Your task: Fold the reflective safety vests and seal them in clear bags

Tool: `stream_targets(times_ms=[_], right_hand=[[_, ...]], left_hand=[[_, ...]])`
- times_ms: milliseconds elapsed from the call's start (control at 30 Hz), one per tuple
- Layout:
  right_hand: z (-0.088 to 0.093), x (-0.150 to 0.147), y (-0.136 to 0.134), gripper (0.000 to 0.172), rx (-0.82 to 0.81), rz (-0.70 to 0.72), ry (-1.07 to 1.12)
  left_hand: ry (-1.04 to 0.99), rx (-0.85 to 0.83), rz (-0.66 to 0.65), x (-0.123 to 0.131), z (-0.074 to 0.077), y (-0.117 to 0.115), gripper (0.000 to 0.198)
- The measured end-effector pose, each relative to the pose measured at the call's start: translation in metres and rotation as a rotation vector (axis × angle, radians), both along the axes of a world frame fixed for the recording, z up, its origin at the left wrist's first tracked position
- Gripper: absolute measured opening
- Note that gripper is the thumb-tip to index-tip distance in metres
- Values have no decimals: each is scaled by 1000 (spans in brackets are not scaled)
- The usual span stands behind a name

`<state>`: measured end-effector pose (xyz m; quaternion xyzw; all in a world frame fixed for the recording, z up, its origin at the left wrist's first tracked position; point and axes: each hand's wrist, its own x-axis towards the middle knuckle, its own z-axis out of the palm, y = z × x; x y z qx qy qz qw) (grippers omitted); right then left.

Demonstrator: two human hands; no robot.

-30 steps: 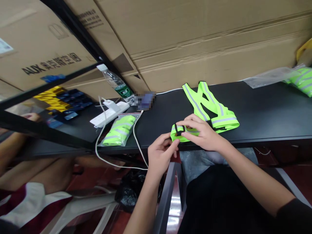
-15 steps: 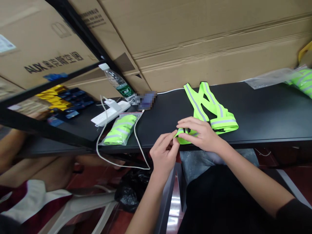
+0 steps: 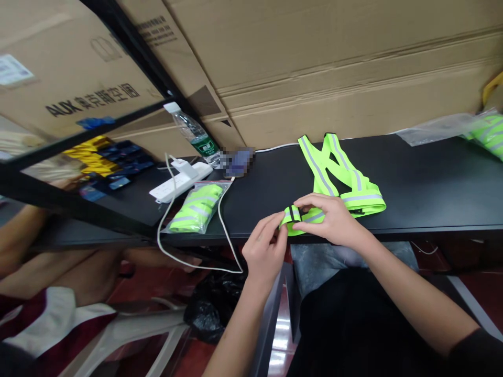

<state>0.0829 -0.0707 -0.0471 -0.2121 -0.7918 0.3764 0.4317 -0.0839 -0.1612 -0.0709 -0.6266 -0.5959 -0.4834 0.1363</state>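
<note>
A neon-yellow reflective vest [image 3: 324,175] made of straps with silver stripes lies on the black table [image 3: 271,180]. Its lower left strap curls up near the front edge, where a black slider buckle [image 3: 293,213] shows on it. My left hand [image 3: 265,248] pinches the strap's left end between thumb and fingers. On the other side of the slider, my right hand [image 3: 328,217] curves its thumb and fingers around the strap. The right hand partly covers the strap behind it.
To the left lie a bagged neon vest [image 3: 196,209], a white power strip [image 3: 178,183] with a looping cable, a water bottle [image 3: 196,137] and a blurred-out phone [image 3: 239,162]. More bagged vests [image 3: 489,133] sit at far right. Cardboard boxes [image 3: 334,68] back the table. Another person's arm [image 3: 23,230] is at left.
My right hand has shifted slightly right along the strap, uncovering the black slider. The left hand keeps its pinch on the end. The view has moved a little.
</note>
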Motion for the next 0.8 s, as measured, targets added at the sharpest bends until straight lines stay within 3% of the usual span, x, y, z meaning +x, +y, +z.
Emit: stream_targets(times_ms=[167,433,633,800], right_hand=[[4,-1,1,26,31,19,52],[10,0,2,25,1,43,-31],[10,-2,4,25,9,64,-27],[6,-7,1,29,21,92,-34]], left_hand=[[83,63,-75,0,0,2,23],[3,48,-19,0,-3,0,19],[140,156,-63,-1,-4,3,20],[149,131,-67,-1,-1,2,14]])
